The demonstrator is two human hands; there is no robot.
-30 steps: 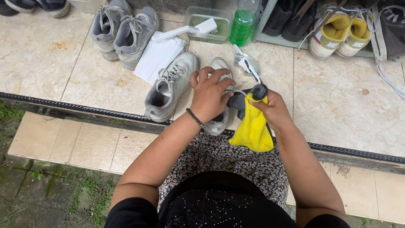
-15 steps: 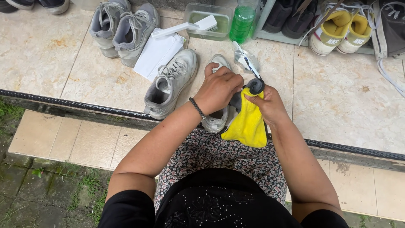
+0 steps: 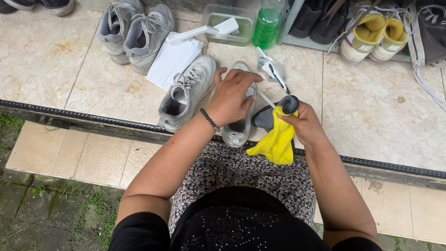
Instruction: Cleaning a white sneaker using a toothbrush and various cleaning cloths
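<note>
- The tiled step (image 3: 69, 60) fills the top of the view, beige stone with a dark drain grating (image 3: 93, 116) running along its near edge.
- A person sits at that edge, flowered lap (image 3: 241, 172) below both forearms.
- At the back, a grey pair of trainers (image 3: 134, 28) stands upper left, and a yellow-lined pair (image 3: 376, 32) sits upper right by a low rack.
- One grey sneaker (image 3: 186, 93) lies on the tile, toe pointing away, just left of the hands.
- A second grey sneaker (image 3: 239, 128) sits beside it, heel opening toward the person, mostly under the left hand.
- Left hand (image 3: 232, 95) is spread flat over that second sneaker, fingers open and splayed, pressing on it rather than clenched.
- Right hand (image 3: 302, 123) is closed around a yellow cloth (image 3: 278, 139) that hangs down over the lap, with a dark round-ended object (image 3: 289, 104) sticking up from the fist; what it is, I cannot tell.
- Behind: a white folded paper (image 3: 172, 60), a clear tub (image 3: 230, 21) with a white brush (image 3: 204, 31) laid across it, a green bottle (image 3: 267, 23), and a small clear packet (image 3: 269, 67).
</note>
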